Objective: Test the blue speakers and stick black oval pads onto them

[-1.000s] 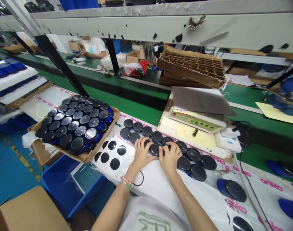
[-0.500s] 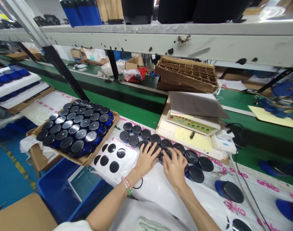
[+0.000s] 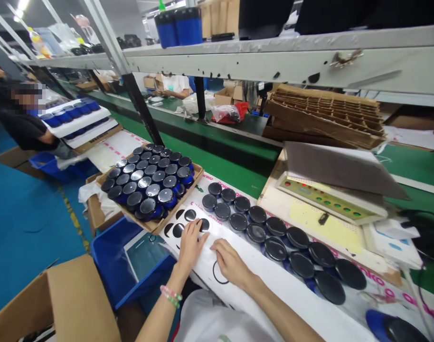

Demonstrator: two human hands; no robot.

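My left hand [image 3: 191, 243] rests on the white sheet of round black stickers [image 3: 190, 215], its fingers stretched out over the discs at the sheet's right side. It appears to grip nothing. Just to the right, my right hand [image 3: 233, 266] hovers low over the white surface with fingers curled together; whether anything sits between the fingertips is hidden. Beyond both hands, two rows of blue jars with black round tops [image 3: 275, 226] run diagonally along the bench. A thin black ring outline [image 3: 217, 277] shows beside my right hand.
A cardboard tray [image 3: 199, 178] packed with similar jars lies at the left, above a blue bin [image 3: 99, 251]. A control box [image 3: 331, 202] stands behind the rows. Cardboard dividers [image 3: 327, 114] are stacked farther back, under a metal shelf [image 3: 238, 64]. A person [image 3: 23, 118] is at far left.
Both hands have left the jar tops and moved left and toward me, my left hand onto the sticker sheet. My right fingers have curled in. The view has turned left.
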